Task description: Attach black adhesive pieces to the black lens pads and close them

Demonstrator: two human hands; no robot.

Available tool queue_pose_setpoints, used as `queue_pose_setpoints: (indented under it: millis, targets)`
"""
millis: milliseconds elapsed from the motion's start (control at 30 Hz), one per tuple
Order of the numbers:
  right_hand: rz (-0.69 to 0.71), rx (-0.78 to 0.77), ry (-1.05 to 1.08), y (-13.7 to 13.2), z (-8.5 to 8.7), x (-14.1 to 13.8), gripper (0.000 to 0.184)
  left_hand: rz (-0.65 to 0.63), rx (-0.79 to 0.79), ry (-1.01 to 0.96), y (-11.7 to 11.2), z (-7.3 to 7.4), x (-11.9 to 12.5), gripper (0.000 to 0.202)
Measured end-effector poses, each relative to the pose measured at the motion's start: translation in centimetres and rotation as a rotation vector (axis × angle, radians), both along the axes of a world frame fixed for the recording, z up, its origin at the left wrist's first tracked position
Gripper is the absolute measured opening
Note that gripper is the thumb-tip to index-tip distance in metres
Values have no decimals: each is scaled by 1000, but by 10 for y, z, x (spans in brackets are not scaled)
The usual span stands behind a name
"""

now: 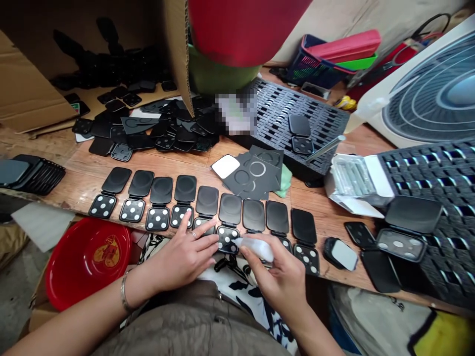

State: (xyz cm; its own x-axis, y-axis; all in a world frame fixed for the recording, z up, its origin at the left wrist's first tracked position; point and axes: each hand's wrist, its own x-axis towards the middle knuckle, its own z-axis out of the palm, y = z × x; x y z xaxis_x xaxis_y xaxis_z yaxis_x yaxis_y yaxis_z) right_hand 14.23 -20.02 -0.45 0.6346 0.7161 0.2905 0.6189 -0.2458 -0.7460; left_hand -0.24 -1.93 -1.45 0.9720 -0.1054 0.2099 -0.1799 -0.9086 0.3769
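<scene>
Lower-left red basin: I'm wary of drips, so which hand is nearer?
Left. The left hand is right of the red basin; the right hand, holding a white bottle, is farther right.

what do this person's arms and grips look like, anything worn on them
Both forearms are bare, no sleeves in view. The left one wears a silver-coloured bangle, and a thin ring circles a finger of the left grip. No jewellery or glove shows on the right grip.

right hand (285, 269) holds white bottle (259, 248), tip at black case (229, 217); left hand (184, 256) spread alongside
</scene>
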Motion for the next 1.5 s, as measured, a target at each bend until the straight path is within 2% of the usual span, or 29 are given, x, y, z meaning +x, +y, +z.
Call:
queue_pose_setpoints:
  millis: [67, 167, 300, 433, 533, 733, 967, 1100, 1233, 1367, 1433, 1500]
  targets:
    - [-12, -10, -23, 6, 1, 3, 16, -1, -1, 2, 1, 1, 0, 28]
    - [43, 4, -36, 16, 1, 2, 14, 3, -9, 3, 1, 2, -1, 28]
    - [115, -5, -14, 13, 4, -4, 14, 12, -19, -2, 0, 2, 1, 27]
    - [16, -27, 42, 4, 8, -6, 13, 21, -36, -51, 4, 3, -5, 24]
    - [-40, -11, 82, 12, 9, -6, 14, 81, -19, -92, 11, 4, -17, 25]
    - [96, 22, 137, 43, 4, -17, 13, 151, 23, -70, 20, 0, -34, 26]
    - [126, -2, 63, 54, 0, -10, 13, 181, 7, -29, 17, -3, -36, 27]
    - [196, 31, 8, 66, 2, -10, 9, 185, 2, -30, 16, -4, -37, 27]
    - [272, 10, 32, 62, 5, -18, 8, 191, 16, -80, 15, -6, -40, 27]
    - [182, -5, 112, 56, 7, -20, 13, 222, 48, -204, 18, -8, -48, 28]
    - [133, 19, 147, 62, 7, -19, 17, 292, 55, -253, 22, -9, -53, 27]
    - [143, 47, 172, 75, 6, -19, 19, 372, 62, -275, 26, -10, -57, 26]
